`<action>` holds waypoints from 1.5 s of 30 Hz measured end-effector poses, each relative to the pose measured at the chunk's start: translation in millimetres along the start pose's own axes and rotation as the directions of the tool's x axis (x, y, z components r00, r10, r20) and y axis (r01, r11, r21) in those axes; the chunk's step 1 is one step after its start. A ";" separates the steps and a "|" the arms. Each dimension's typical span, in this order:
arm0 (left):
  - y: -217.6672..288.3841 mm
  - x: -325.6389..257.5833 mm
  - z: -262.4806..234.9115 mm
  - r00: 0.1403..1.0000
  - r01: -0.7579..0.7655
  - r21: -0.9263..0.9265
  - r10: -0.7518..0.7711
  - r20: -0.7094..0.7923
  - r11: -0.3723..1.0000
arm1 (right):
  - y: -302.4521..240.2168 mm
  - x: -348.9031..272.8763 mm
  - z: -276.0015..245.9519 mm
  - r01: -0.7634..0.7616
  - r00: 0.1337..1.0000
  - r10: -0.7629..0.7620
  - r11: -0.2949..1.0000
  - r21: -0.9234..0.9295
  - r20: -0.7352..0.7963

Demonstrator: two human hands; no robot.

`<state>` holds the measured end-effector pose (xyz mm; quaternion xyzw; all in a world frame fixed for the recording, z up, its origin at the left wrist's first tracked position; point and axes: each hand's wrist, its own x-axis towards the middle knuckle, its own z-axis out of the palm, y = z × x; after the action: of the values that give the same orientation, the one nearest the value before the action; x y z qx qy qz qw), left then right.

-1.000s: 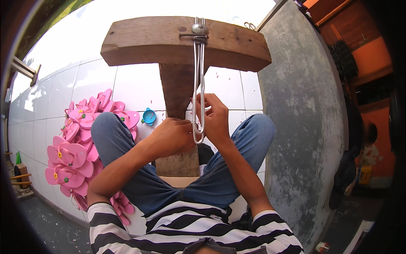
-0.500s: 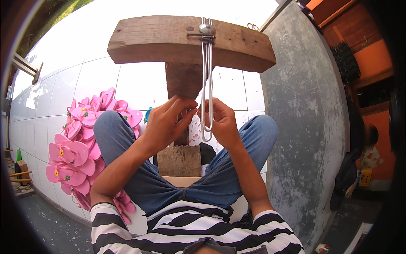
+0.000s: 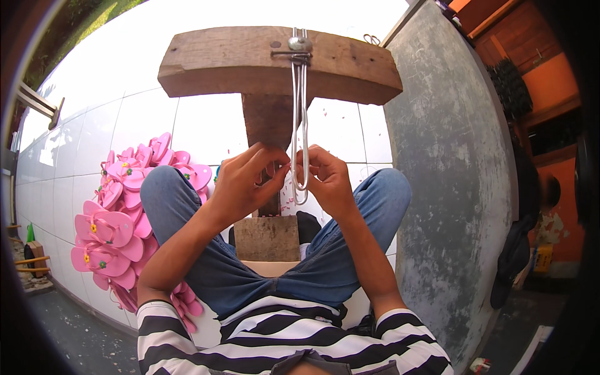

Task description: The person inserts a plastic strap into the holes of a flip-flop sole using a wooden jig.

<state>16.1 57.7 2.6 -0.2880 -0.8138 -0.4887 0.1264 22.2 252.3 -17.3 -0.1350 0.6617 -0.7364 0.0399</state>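
Note:
My left hand [image 3: 249, 179] is closed in a pinch just left of a bent metal wire loop [image 3: 302, 119]. My right hand [image 3: 329, 182] is closed too, its curled fingers close to the loop's right side. Whatever the fingertips hold is too small or too hidden to make out. The wire loop hangs toward me from a bolt and nail on a thick wooden crossbeam [image 3: 219, 59]. Below the beam a wooden post [image 3: 265, 119] runs down between my knees to a wooden block [image 3: 267, 239].
A heap of pink flip-flops [image 3: 112, 228] with small flower ornaments lies on the white tiles [image 3: 75, 156] to my left. Small pink scraps [image 3: 289, 201] dot the floor beyond the block. A worn grey surface [image 3: 444, 187] runs along my right. Scissors [image 3: 372, 39] lie past the beam.
The beam and wire loop have shifted slightly left in view. Both hands stay close together at the loop, with only small finger movements.

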 end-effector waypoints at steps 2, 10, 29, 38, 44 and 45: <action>0.1 1.0 -1.8 0.999 -0.045 0.023 0.045 -0.003 0.999 | 1.0 0.4 -0.6 0.017 1.000 -0.017 1.000 -0.025 0.005; -7.4 -2.5 -4.6 0.998 -0.034 0.055 0.030 0.063 0.998 | -2.0 2.8 -1.7 0.129 0.991 -0.131 0.982 -0.138 -0.004; -3.4 -1.9 -0.7 0.999 0.007 0.053 -0.009 0.034 0.999 | -0.9 0.8 -6.6 -0.055 0.998 0.056 0.998 -0.044 0.017; -5.8 -3.3 3.0 0.999 0.046 0.030 -0.047 0.021 0.998 | -3.0 0.9 -7.1 -0.059 0.998 0.058 0.997 -0.040 -0.016; -6.0 -1.8 0.8 0.998 0.048 0.070 -0.050 0.029 0.996 | -6.0 1.7 -8.4 -0.154 0.988 0.154 0.988 -0.011 -0.010; -5.8 -1.3 1.6 0.999 0.037 0.081 -0.040 0.032 0.996 | -5.3 1.0 -10.0 -0.158 0.987 0.158 0.987 -0.012 0.000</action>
<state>13.9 56.6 -3.1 -0.2751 -0.8401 -0.4532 0.1147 19.4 262.4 -12.8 -0.0827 0.6746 -0.7270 0.0975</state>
